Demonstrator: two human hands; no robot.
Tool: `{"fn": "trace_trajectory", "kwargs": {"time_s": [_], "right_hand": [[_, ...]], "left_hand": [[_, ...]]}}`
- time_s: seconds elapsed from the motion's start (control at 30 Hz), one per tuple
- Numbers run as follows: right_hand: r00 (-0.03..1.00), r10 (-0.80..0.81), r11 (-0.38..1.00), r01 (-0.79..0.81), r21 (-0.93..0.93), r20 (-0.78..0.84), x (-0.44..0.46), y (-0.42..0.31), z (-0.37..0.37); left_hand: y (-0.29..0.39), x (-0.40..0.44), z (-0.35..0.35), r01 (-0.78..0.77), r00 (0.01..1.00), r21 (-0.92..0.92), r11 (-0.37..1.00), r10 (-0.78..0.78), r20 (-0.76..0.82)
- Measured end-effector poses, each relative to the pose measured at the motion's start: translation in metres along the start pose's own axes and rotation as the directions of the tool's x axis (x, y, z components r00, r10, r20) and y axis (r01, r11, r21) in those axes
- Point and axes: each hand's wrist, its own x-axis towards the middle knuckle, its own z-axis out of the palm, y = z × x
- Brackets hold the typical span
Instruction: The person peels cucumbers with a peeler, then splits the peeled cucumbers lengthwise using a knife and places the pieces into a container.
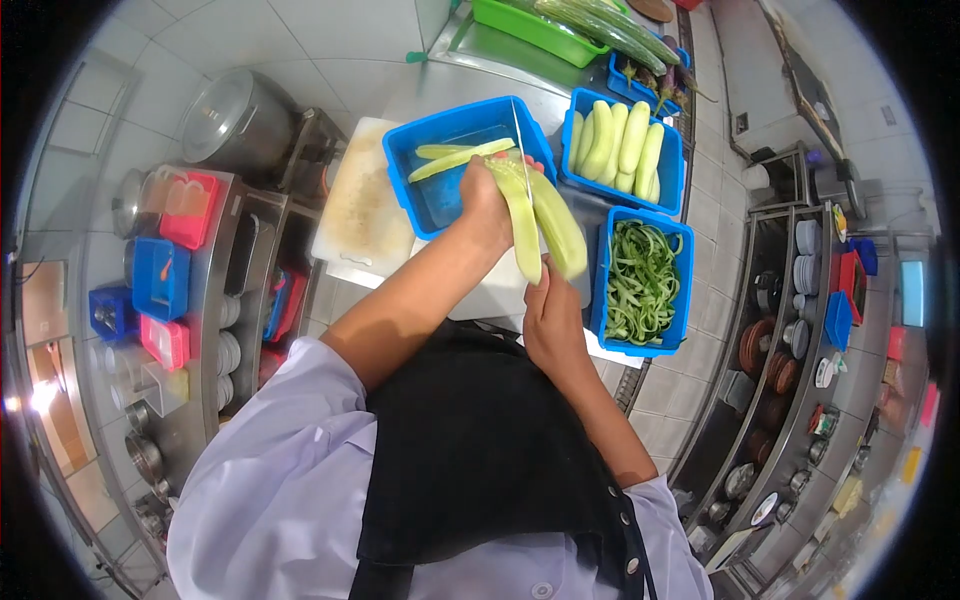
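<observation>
My left hand (487, 205) is wrapped round the upper end of a peeled cucumber (558, 225) that is split lengthwise into two pieces, spread apart at their lower ends. A long thin knife blade (522, 150) stands between the pieces. Below them my right hand (552, 310) is closed at the lower end of the blade, its handle hidden in the fingers. Behind my left hand, a blue basin (400, 150) holds cut cucumber strips (455, 160).
Whole peeled cucumbers (632, 140) fill a blue basin at the right, above another basin of green peelings (640, 285). A white cutting board (370, 200) lies left. Eggplants (668, 85) and a green tray (535, 32) stand at the back. Shelves flank both sides.
</observation>
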Motion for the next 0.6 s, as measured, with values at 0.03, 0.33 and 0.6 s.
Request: {"fn": "trace_trajectory", "kwargs": {"time_s": [0.03,0.33,0.6], "right_hand": [[1.000,-0.001,1.000,0.001,0.001,-0.001,0.000,0.001,0.001],[1.000,-0.015,1.000,0.015,-0.007,0.001,0.004,0.006,-0.002],[0.983,-0.177,0.983,0.174,-0.057,-0.043,0.008,0.024,0.000]], "left_hand": [[-0.001,-0.005,0.003,0.000,1.000,0.001,1.000,0.000,0.001],[-0.005,-0.016,0.019,0.109,0.983,-0.053,0.993,-0.115,-0.144],[-0.009,-0.033,0.028,0.156,0.979,0.070,0.985,-0.145,-0.143]]}}
